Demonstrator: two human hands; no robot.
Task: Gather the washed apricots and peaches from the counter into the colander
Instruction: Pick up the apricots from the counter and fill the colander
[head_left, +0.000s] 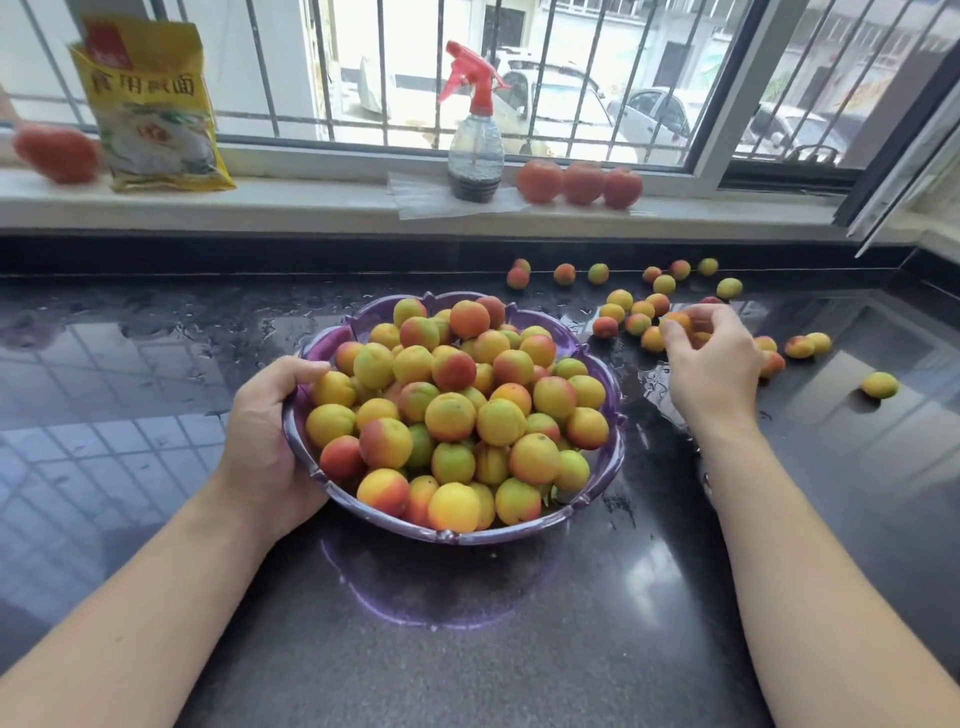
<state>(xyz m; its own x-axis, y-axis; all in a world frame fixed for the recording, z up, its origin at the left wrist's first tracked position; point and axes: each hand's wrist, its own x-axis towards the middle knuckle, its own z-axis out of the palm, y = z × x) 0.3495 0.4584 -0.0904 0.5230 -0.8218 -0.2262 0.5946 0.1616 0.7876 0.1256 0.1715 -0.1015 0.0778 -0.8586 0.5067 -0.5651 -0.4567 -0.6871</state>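
A purple colander (613, 457) is sitting on the dark, wet counter (156, 364) near the middle of the scene, its open mouth facing up and tipped slightly toward the near edge. It is round, so no long axis is showing. Apricots and peaches (452, 415) are heaping inside it well above the rim.

The left hand (270, 441) is gripping the colander's left rim, thumb curling over the top edge and touching the fruit, fingers going underneath out of sight.

The right hand (711, 364) is reaching to the right of the colander, fingers curled and pinching one small fruit (678, 321) at the fingertips; whether more fruit is held under the palm cannot be told.

Loose fruit (639, 312) is lying scattered across the far right of the counter, spreading in a band running left to right, with one piece (879, 385) sitting well apart at the right.

On the far windowsill, a red-topped spray bottle (475, 135) is standing upright, a yellow packet (150, 109) is leaning at the left, and three tomatoes (582, 182) are lining up just right of the bottle.
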